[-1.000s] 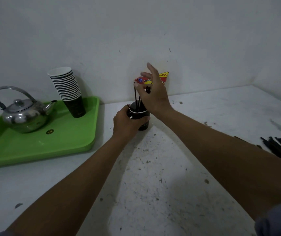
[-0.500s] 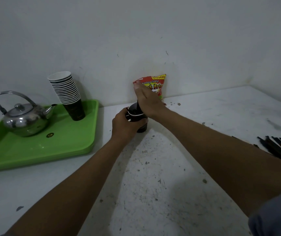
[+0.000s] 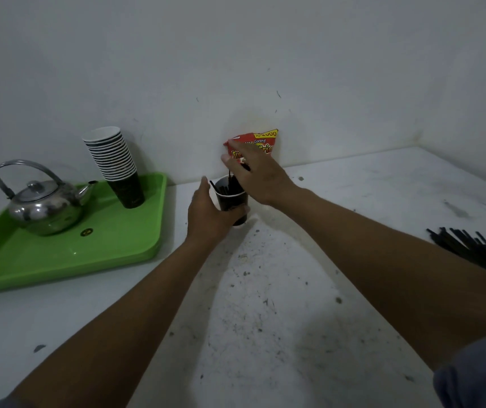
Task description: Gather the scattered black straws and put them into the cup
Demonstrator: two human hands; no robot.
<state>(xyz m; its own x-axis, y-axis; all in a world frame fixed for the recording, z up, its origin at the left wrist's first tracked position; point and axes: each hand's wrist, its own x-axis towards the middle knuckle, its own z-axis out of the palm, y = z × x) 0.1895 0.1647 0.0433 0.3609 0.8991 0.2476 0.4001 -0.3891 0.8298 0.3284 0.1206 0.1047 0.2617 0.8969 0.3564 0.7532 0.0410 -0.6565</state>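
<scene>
I am seating a batch of straws in the cup, which stands on the white counter near the back wall, just in front of a red snack packet. My left hand grips the cup's side, thumb up by the rim and fingers curled around the front, steadying it. My right hand is over the cup's mouth with the fingers fairly straight and spread loosely; I cannot tell whether the fingertips pinch a straw, since the hand hides the tops of most of them.

The straws in the cup are thin, black and stiff-looking; 1 leans out toward the left rim, the others stand bunched inside. The cup is black with a white rim line and a white inside.

The job is partly done. A loose pile of black straws lies on the counter well off to my right, fanned out and overlapping. Next I judge my right hand should go to that pile, gather several into a bundle with their ends aligned, and bring them to the cup while my left hand holds it so it does not tip.
</scene>
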